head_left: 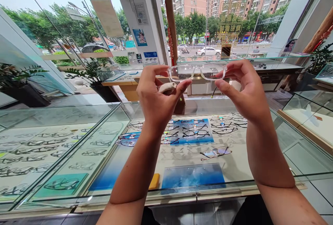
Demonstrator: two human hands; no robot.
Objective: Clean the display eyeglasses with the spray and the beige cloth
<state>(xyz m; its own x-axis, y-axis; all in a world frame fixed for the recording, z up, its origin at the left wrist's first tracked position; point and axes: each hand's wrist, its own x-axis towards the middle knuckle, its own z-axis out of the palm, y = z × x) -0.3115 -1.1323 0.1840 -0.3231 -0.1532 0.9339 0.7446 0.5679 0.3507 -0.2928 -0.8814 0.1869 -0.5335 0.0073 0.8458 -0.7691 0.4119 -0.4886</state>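
Observation:
A pair of clear-framed eyeglasses (pixel 197 67) is held up level in front of me, above the glass counter. My left hand (pixel 155 102) pinches its left end, with the thumb beneath the left lens. Tucked into that same hand is a pale, rolled-up piece (pixel 167 87) that looks like a wiping cloth. At the other end, the fingers and thumb of my right hand (pixel 248 91) close on the right side of the frame. The temples are mostly hidden behind the lenses and fingers.
Below lies a glass display case (pixel 182 169) with several rows of glasses. One separate pair (pixel 215 153) and a yellow block (pixel 155 181) sit inside it. Another case (pixel 39 148) adjoins at left. Potted plants (pixel 101 83), a wooden pole (pixel 170 27) and windows stand beyond.

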